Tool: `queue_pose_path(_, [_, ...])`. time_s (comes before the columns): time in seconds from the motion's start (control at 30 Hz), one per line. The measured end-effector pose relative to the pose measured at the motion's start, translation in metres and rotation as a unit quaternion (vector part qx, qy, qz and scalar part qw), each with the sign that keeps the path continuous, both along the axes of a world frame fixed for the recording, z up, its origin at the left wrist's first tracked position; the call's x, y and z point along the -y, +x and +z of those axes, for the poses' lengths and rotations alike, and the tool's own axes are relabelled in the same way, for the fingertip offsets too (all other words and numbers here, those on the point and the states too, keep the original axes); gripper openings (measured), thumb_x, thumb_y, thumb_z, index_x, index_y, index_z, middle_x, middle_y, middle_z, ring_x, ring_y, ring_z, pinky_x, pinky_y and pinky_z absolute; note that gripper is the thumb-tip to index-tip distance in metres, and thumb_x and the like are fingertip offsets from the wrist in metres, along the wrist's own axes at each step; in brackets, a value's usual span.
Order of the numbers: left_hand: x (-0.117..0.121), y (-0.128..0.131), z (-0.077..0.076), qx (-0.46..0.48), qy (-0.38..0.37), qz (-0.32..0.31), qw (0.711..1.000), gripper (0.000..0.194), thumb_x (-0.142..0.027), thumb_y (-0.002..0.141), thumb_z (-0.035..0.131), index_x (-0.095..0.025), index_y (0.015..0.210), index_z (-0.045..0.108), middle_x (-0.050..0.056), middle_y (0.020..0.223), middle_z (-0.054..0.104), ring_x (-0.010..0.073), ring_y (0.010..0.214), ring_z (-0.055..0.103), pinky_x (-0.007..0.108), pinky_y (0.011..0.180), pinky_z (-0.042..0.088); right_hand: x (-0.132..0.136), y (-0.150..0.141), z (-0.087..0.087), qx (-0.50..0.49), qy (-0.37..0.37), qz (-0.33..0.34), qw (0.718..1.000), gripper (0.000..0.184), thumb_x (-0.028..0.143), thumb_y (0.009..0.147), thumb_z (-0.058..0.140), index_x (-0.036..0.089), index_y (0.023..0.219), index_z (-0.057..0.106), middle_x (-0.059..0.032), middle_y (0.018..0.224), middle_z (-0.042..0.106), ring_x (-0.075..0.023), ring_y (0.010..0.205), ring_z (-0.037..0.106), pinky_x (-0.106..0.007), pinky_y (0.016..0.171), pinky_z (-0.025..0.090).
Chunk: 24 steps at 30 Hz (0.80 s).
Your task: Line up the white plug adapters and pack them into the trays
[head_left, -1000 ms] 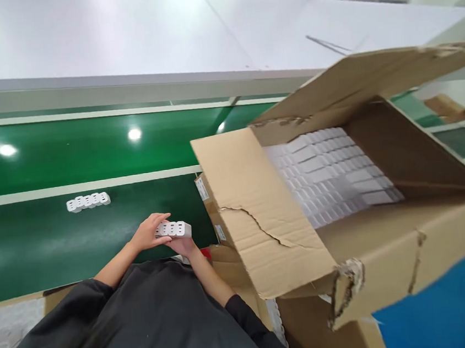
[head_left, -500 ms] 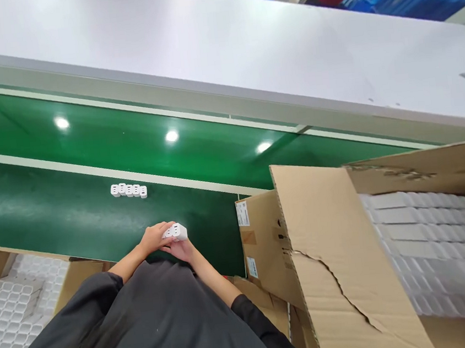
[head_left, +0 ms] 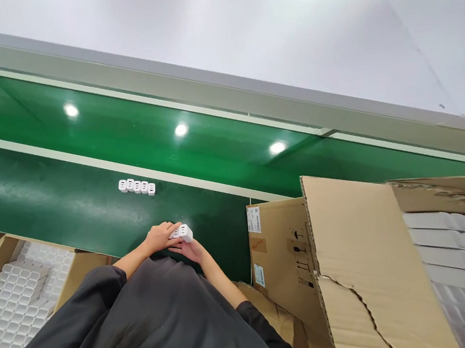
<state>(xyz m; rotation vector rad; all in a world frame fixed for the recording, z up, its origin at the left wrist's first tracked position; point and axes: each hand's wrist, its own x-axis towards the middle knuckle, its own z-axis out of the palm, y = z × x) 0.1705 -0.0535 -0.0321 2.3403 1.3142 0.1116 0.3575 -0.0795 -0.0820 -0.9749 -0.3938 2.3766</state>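
Observation:
Close to my body, my left hand (head_left: 161,238) and my right hand (head_left: 191,249) meet over the near edge of the dark green work surface. Between them are white two-port chargers (head_left: 185,232), their slotted ends facing up. One charger stands out at the right; at least one more is partly covered by my left fingers. My left fingers wrap over the chargers from the left, while my right hand cups them from below and the right. Farther up the surface stands a short row of several matching white chargers (head_left: 137,186).
At the lower left, an open carton (head_left: 67,280) holds many white pieces in trays. A larger open carton (head_left: 360,249) with a torn flap and stacked white trays (head_left: 455,233) stands at right. Beyond the green belt (head_left: 137,134) runs a long white shelf (head_left: 202,44).
The view has shifted, so the cartons and charger row appear displaced. Both hands remain together around the chargers, and the rightmost charger now stands out more from the others.

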Motion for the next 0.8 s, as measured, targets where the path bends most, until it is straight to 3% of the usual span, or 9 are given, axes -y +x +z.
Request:
queue_pose_path(0.2, [0.004, 0.015, -0.007, -0.026, 0.019, -0.048, 0.998, 0.053, -0.058, 0.096, 0.048, -0.024, 0.136, 0.055, 0.009, 0.103, 0.066, 0.0223, 0.091, 0.061, 0.026, 0.065, 0.043, 0.002, 0.057, 0.001, 0.109, 0.0, 0.006, 0.994, 0.041, 0.038, 0.082, 0.07, 0.02, 0.118, 0.062, -0.0099, 0.095, 0.075, -0.0233, 0.079, 0.075, -0.044, 0.084, 0.058])
queue_pose_path(0.33, [0.006, 0.022, -0.008, -0.038, 0.029, -0.069, 0.996, 0.052, -0.052, 0.096, 0.051, -0.022, 0.138, 0.054, 0.011, 0.105, 0.065, 0.0244, 0.093, 0.06, 0.03, 0.071, 0.044, 0.006, 0.081, 0.01, 0.144, 0.021, -0.031, 0.989, 0.049, 0.03, 0.08, 0.071, 0.024, 0.127, 0.058, -0.007, 0.097, 0.076, -0.0209, 0.082, 0.074, -0.04, 0.085, 0.057])
queue_pose_path(0.47, [0.007, 0.021, -0.002, -0.038, 0.035, -0.077, 0.996, 0.06, -0.053, 0.094, 0.054, -0.022, 0.144, 0.047, 0.013, 0.113, 0.064, 0.0266, 0.102, 0.059, 0.039, 0.091, 0.044, 0.011, 0.082, 0.021, 0.123, 0.047, -0.075, 0.989, 0.062, 0.017, 0.065, 0.076, 0.028, 0.123, 0.059, -0.004, 0.112, 0.072, -0.0205, 0.095, 0.071, -0.039, 0.093, 0.054])
queue_pose_path(0.57, [0.009, 0.012, 0.005, -0.03, 0.036, -0.071, 0.996, 0.075, -0.06, 0.087, 0.061, -0.024, 0.15, 0.04, 0.014, 0.131, 0.058, 0.0309, 0.117, 0.054, 0.05, 0.108, 0.034, 0.016, 0.076, 0.026, 0.098, 0.061, -0.1, 0.988, 0.066, 0.016, 0.058, 0.076, 0.03, 0.12, 0.059, -0.0034, 0.122, 0.068, -0.0213, 0.1, 0.067, -0.038, 0.089, 0.055])
queue_pose_path(0.67, [0.014, -0.008, 0.008, -0.023, 0.031, -0.05, 0.998, 0.087, -0.064, 0.083, 0.064, -0.023, 0.153, 0.034, 0.016, 0.142, 0.05, 0.0344, 0.13, 0.046, 0.055, 0.115, 0.026, 0.02, 0.07, 0.027, 0.086, 0.069, -0.111, 0.988, 0.058, 0.028, 0.061, 0.075, 0.029, 0.117, 0.058, -0.0064, 0.126, 0.065, -0.023, 0.098, 0.066, -0.04, 0.085, 0.056])
queue_pose_path(0.8, [0.025, -0.042, 0.003, -0.018, 0.016, -0.03, 0.999, 0.089, -0.061, 0.081, 0.068, -0.021, 0.153, 0.035, 0.019, 0.149, 0.042, 0.0356, 0.135, 0.042, 0.05, 0.111, 0.035, 0.018, 0.064, 0.025, 0.113, 0.081, -0.122, 0.983, 0.039, 0.041, 0.074, 0.071, 0.026, 0.108, 0.058, -0.0058, 0.112, 0.067, -0.0211, 0.092, 0.067, -0.04, 0.086, 0.055])
